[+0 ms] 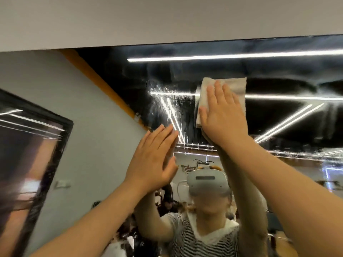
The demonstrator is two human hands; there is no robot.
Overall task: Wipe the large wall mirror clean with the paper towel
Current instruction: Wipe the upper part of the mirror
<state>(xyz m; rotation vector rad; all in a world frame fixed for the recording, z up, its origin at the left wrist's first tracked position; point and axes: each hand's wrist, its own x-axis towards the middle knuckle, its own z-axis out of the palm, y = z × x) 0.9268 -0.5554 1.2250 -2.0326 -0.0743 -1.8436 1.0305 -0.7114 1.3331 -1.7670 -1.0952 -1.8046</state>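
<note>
The large wall mirror (278,117) fills most of the view, its top edge running just under a pale wall. Wet streaks and droplets (167,101) cover the glass left of the towel. My right hand (220,115) presses a folded beige paper towel (235,86) flat against the upper mirror with straight fingers. My left hand (152,160) lies flat on the glass lower and to the left, fingers straight, holding nothing.
A pale wall band (167,21) runs above the mirror. The mirror reflects a person in a striped shirt with a white headset (207,180), ceiling light strips and a grey wall. A second black-framed mirror (27,154) shows at the left.
</note>
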